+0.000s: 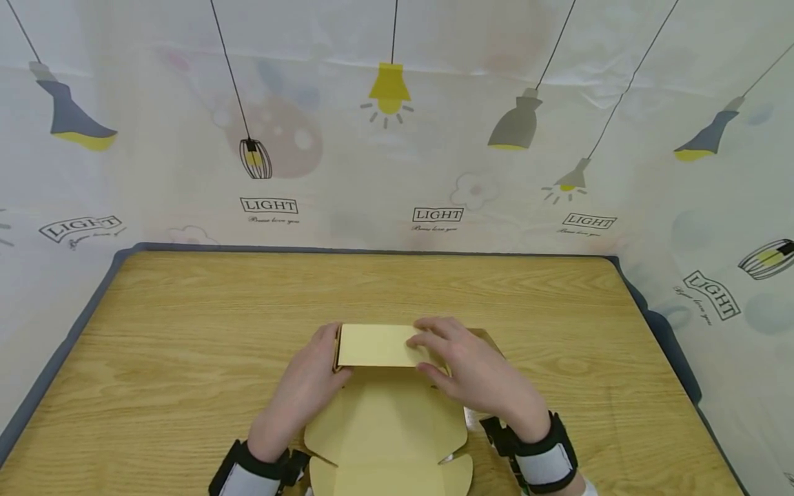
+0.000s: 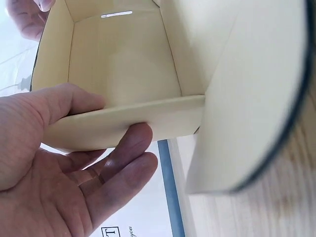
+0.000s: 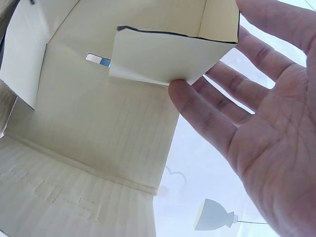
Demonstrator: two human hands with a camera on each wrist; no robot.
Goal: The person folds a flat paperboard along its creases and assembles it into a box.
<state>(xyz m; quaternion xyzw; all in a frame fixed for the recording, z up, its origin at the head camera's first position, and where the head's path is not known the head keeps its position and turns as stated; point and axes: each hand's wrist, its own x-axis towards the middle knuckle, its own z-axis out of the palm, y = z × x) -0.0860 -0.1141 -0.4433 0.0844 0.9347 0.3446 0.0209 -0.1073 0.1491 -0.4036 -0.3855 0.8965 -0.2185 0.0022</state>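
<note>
"Where's our cardboard box (image 1: 397, 420)?"

"Between our hands, its open part reaching back toward us. Our left hand (image 1: 313, 379) pinches a side wall (image 2: 123, 117), thumb inside, probably to steady it."

"And our right hand (image 1: 471, 365)?"

"Fingers spread, one tip against a short flap (image 3: 158, 61), likely to support that corner."

"Anything in the way?"

"A rounded flap (image 2: 256, 98) juts just past our left fingertips. Wooden tabletop (image 1: 558, 310) surrounds both hands; lamp-printed cloth (image 1: 347, 179) hangs beyond."
</note>
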